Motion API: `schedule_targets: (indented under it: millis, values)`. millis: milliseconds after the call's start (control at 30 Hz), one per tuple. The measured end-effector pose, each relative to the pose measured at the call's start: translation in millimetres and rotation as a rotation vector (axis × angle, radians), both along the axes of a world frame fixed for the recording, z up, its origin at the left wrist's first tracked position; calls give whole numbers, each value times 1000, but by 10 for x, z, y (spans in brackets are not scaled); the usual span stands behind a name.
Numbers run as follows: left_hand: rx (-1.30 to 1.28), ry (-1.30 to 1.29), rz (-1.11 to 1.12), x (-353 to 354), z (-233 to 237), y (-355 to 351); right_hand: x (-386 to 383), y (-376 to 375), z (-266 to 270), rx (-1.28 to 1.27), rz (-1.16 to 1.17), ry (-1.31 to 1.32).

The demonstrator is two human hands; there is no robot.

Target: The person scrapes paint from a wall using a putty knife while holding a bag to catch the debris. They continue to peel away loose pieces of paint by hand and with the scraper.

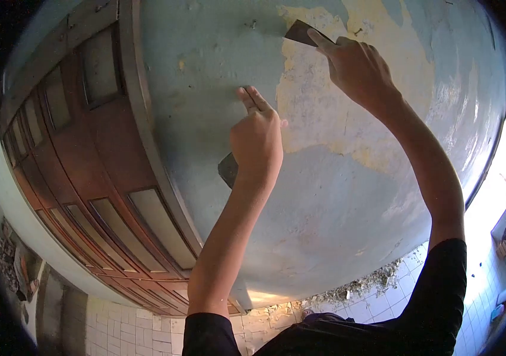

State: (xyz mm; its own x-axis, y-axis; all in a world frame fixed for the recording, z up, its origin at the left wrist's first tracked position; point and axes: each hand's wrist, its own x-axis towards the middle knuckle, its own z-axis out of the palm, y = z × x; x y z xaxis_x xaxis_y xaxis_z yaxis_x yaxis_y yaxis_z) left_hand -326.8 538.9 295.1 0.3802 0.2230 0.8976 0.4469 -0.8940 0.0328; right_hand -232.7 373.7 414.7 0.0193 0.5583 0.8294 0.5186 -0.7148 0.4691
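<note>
My right hand (357,68) is closed round a flat dark scraper (300,34), its index finger stretched along the blade. The scraper's edge lies at the border between blue-green paint (211,59) and a bare yellowish-white patch (318,101) on the wall. Lower and to the left, my left hand (257,127) is raised against the painted wall with two fingers pointing up and the others curled. A second dark blade (228,169) shows beside the left wrist; its handle is hidden behind that hand.
Brown wooden door panels (98,148) with a frame stand on the left. Paint flakes (360,285) lie along the wall's foot on the tiled floor (128,329). Two small hooks or nails (253,24) stick out of the wall. A bright opening (502,166) is at the right.
</note>
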Motion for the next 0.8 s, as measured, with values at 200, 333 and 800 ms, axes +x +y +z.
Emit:
schedule_targets:
  millis: [200, 333, 800]
  values:
    - [-2, 51, 15, -15, 32, -16, 253, -257, -89, 83, 74, 19]
    - [-1, 18, -22, 10, 20, 32, 424, -241, 97, 94, 92, -10]
    - [37, 16, 0, -28, -7, 53, 324, -173, 292, 18, 6, -137]
